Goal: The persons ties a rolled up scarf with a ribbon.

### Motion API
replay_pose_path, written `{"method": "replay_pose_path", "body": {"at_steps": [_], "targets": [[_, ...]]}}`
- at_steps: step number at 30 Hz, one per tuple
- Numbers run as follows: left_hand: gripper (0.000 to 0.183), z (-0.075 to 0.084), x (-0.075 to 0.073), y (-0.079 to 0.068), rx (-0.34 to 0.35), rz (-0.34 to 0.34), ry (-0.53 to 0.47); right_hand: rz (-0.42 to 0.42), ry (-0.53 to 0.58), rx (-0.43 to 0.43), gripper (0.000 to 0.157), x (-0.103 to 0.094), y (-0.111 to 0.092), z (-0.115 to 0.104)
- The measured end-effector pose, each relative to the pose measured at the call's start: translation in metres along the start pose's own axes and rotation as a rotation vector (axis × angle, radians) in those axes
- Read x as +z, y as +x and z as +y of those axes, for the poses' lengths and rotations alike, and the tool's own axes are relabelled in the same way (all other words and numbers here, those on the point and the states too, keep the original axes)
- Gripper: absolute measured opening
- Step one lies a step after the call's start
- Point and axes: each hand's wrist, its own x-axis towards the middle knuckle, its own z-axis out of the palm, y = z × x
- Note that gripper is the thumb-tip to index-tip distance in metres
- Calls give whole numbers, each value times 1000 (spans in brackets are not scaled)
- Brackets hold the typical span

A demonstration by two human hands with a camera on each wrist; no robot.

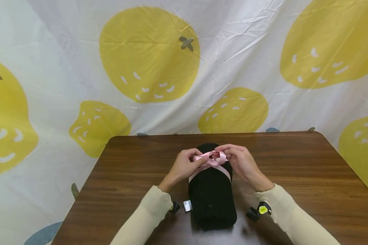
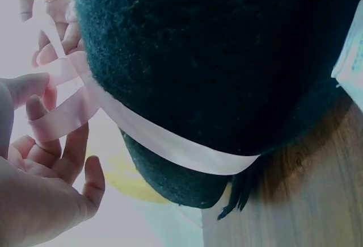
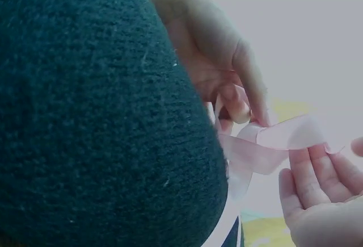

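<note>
A black fuzzy knit roll, a rolled scarf with fringe (image 2: pixel 241 193), lies lengthwise on the table. Its dark body (image 1: pixel 213 197) has a pink satin ribbon (image 2: pixel 181 151) wrapped round it. Over the roll's far part, the ribbon crosses itself and rises in loops. My left hand (image 1: pixel 185 165) pinches the left loop between thumb and forefinger. On the other side my right hand (image 1: pixel 242 163) holds the right loop (image 1: pixel 222 157) by its fingertips. Seen from the right wrist, that loop (image 3: pixel 292 133) runs over the right fingers, with the thumb partly cut off by the frame edge.
A white label (image 1: pixel 187 206) sticks out from the roll's left side. The brown wooden table (image 1: pixel 294 163) extends to both sides. Behind it hangs a white cloth (image 1: pixel 239 51) with yellow fruit prints. Black wrist cameras (image 1: pixel 253 214) sit under both sleeves.
</note>
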Motion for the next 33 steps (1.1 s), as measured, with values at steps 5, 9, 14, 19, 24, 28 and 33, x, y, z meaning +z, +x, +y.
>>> {"method": "replay_pose_path", "body": {"at_steps": [5,9,14,19,24,28,33], "targets": [[20,0,-4,0,4,-13,-16,-24,48,-5,18,0,1,0],[19,0,-7,-1,8,-18,-26,-22,47,1,15,0,2,1],[21,0,-11,-2,-4,-8,-6,-13,22,6,13,0,2,0],[23,0,-14,-2,-9,-18,-13,0,-38,19,13,0,1,-3],[22,-1,-17,-3,-5,-13,-9,29,-82,53,13,0,0,-5],[22,-3,-19,-4,-8,-13,-7,25,-113,52,14,-1,0,-6],[20,-4,-21,-4,0,-5,5,2,-137,49,15,-4,1,-9]]}}
